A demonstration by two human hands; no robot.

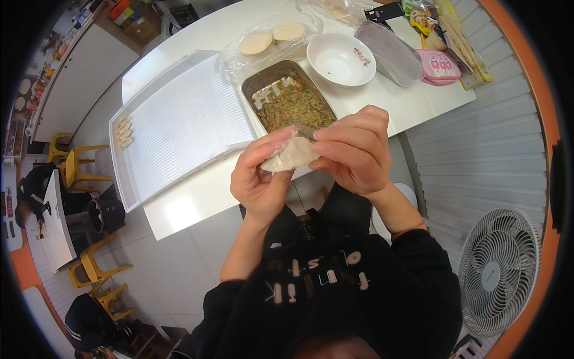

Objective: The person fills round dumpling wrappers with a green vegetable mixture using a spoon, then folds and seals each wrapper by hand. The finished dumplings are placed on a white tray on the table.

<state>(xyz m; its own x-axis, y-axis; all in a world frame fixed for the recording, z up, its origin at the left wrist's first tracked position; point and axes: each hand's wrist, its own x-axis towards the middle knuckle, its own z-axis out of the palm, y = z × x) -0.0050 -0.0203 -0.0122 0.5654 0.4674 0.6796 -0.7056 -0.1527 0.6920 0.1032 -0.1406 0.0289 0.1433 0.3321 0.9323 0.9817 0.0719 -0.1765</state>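
Note:
A pale dumpling (296, 153), its wrapper folded over into a half-moon, is held up between both hands above the table's near edge. My left hand (261, 172) supports it from the left, thumb below and fingers behind. On the other side, the fingertips of my right hand (356, 152) pinch the wrapper's right end. Just beyond the hands is a rectangular steel pan (251, 83) of chopped, green-flecked filling (293, 105). Several finished dumplings (124, 133) line the left side of a ribbed white plastic tray (184, 121). Two stacks of round wrappers (273, 39) lie on clear plastic farther back.
A white bowl (338, 58), a clear plastic container (389, 54) and a pink pouch (439, 67) stand to the right of the pan. A grey fan (500, 273) is at my right. Yellow chairs (83, 168) and other people sit to the left.

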